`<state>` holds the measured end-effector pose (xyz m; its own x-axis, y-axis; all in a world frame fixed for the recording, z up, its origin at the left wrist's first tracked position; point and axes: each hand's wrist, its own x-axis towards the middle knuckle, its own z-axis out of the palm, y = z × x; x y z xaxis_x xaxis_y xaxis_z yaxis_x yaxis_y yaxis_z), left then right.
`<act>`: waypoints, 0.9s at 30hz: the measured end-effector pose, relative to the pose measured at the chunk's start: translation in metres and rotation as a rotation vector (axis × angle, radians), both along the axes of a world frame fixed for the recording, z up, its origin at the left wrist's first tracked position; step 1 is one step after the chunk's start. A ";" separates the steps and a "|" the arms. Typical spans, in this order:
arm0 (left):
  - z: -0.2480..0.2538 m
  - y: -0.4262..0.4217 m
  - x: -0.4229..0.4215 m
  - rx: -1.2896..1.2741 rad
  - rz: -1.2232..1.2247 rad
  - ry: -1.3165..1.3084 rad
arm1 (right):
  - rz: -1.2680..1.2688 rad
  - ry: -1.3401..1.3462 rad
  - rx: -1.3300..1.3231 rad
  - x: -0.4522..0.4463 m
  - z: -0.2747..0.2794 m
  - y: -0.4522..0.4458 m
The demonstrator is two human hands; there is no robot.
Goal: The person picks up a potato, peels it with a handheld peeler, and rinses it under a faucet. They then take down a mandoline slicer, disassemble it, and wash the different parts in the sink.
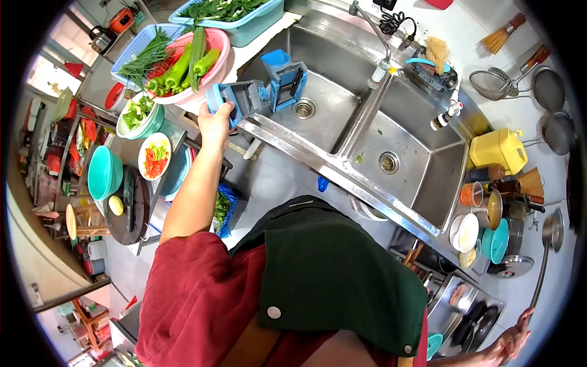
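Now, left hand [215, 125]: clasped round the left end of a blue-and-grey plastic device [249, 98], thumb on the right, fingers partly hidden.
Device: lying across the front left corner of the double sink [293, 140], far part over the left basin; seemingly two linked parts, folded out; impossible to tell whether resting on the rim or held clear.
Right hand [513, 338]: at the lower right edge, apparently the wearer's own; curled about the handle of a long ladle [553, 231], well apart from the sink.
Step in hand: probably handling the device at the sink, judging by pose alone.
Next move: calling, most likely, for a firm hold on the grasped end, support for the looser far part, and clearance from the pink basket [220, 61] of peppers just beside.
Writing: nothing legible; no readable brand on the device, nor any label on the yellow jug [498, 153].
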<state>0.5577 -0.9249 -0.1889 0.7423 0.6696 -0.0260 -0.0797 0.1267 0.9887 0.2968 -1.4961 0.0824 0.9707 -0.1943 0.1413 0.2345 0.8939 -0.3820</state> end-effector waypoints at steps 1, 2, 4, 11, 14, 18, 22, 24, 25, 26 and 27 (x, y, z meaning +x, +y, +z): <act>0.001 0.005 0.001 -0.005 -0.012 0.003 | 0.039 0.028 0.032 -0.003 0.000 0.027; 0.001 0.009 0.002 -0.043 -0.018 -0.008 | 0.077 0.054 0.061 -0.005 0.000 0.052; 0.001 0.016 0.003 -0.086 -0.023 -0.023 | 0.143 0.100 0.109 -0.007 -0.002 0.090; -0.017 0.029 -0.005 -0.214 -0.052 -0.088 | 0.416 0.133 0.266 0.034 -0.045 0.148; -0.017 0.029 -0.015 -0.256 -0.054 -0.095 | 0.582 0.233 0.249 0.068 -0.055 0.166; -0.018 0.030 -0.023 -0.331 -0.028 -0.095 | 0.758 0.398 0.048 0.119 -0.063 0.187; -0.020 0.027 -0.031 -0.375 -0.029 -0.104 | 0.825 0.533 -0.455 0.174 -0.081 0.216; -0.021 0.025 -0.034 -0.373 -0.002 -0.049 | 0.821 0.551 -0.613 0.200 -0.095 0.230; -0.021 0.024 -0.035 -0.369 0.024 0.003 | 0.806 0.560 -0.655 0.211 -0.104 0.234; -0.022 0.023 -0.037 -0.380 0.005 -0.025 | 0.799 0.544 -0.666 0.221 -0.112 0.234; -0.022 0.022 -0.038 -0.381 0.005 -0.022 | 0.800 0.547 -0.664 0.227 -0.114 0.232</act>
<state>0.5200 -0.9031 -0.2111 0.7421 0.6188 -0.2578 -0.1017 0.4841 0.8691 0.5237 -1.2639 -0.0312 0.7459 0.4530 -0.4883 -0.6433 0.2996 -0.7046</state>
